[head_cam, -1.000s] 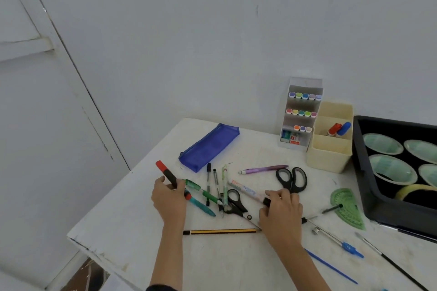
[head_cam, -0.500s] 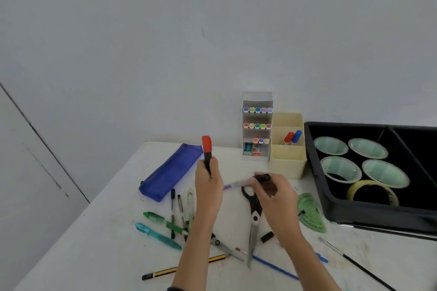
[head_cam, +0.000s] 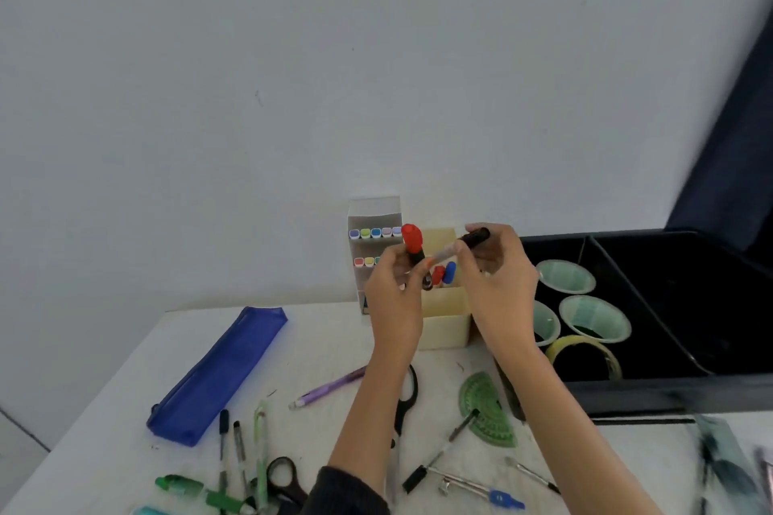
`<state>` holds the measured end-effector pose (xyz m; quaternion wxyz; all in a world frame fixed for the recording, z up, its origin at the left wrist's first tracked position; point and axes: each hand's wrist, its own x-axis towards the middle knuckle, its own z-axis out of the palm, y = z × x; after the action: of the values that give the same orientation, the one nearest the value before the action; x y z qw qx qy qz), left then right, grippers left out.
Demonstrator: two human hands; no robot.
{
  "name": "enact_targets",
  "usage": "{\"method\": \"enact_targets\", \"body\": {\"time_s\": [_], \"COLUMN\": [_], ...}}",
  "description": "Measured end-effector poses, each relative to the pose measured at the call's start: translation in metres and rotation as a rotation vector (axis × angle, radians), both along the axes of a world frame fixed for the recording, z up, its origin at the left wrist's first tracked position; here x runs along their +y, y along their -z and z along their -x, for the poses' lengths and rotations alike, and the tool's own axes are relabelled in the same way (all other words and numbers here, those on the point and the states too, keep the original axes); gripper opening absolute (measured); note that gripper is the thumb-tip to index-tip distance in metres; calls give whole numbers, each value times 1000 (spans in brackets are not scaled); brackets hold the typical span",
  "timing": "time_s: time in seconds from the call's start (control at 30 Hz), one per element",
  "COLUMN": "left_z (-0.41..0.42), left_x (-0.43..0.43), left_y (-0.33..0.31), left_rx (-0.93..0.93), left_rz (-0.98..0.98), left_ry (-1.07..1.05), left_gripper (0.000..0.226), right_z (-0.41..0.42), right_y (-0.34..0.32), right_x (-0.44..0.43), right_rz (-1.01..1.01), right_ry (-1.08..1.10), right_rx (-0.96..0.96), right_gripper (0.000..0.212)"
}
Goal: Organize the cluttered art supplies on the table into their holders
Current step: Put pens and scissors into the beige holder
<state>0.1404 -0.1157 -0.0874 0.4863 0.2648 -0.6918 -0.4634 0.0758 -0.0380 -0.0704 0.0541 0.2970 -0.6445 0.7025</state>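
My left hand [head_cam: 393, 297] grips a black marker with a red cap [head_cam: 412, 240], held upright over the cream holder box [head_cam: 444, 328]. My right hand [head_cam: 495, 280] pinches a pale pen with a black cap [head_cam: 464, 243], tilted above the same box. A red-capped and a blue-capped marker [head_cam: 445, 273] stand inside the box. A white marker rack [head_cam: 373, 236] with rows of coloured caps stands just left of it. Loose on the table lie a purple pen [head_cam: 330, 387], black scissors [head_cam: 406, 401], a green protractor [head_cam: 487, 410] and several pens [head_cam: 240, 456].
A blue mesh pencil pouch [head_cam: 217, 376] lies at the left. A black tray [head_cam: 652, 385] at the right holds green cups [head_cam: 594, 318] and a tape roll [head_cam: 585, 351]. A compass [head_cam: 464, 481], second scissors [head_cam: 286, 477] and a green marker [head_cam: 196, 491] lie near the front edge.
Both hands have risen from above the table clutter to over the cream box, carrying the red-capped marker and the pale pen. The camera has tilted and moved closer to the holders.
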Motion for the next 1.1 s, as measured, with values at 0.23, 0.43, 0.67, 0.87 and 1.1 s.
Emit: {"method": "enact_targets", "body": {"time_s": [0.23,0.43,0.67,0.87,1.1], "left_z": [31,42,52,56,45], "left_x": [-20,-29,-38,-34,-28], "left_y": [10,47,67,65,69], "left_rx": [-104,-265,-381,-382,-467], "left_rz": [240,245,241,361,529], "left_ry": [-96,-83,-14,-82,-33], "left_gripper": [12,14,21,36,53], "right_z": [31,46,52,56,49], "right_y": [14,52,65,76,69], "right_x": [-14,-30,-39,-43,-27], "right_rz": [-91,-344,-607,-716,-625], "right_ry": [65,75,181,240,123], "right_rx": [158,243,287,464,272], "right_gripper": [20,28,23,19,41]}}
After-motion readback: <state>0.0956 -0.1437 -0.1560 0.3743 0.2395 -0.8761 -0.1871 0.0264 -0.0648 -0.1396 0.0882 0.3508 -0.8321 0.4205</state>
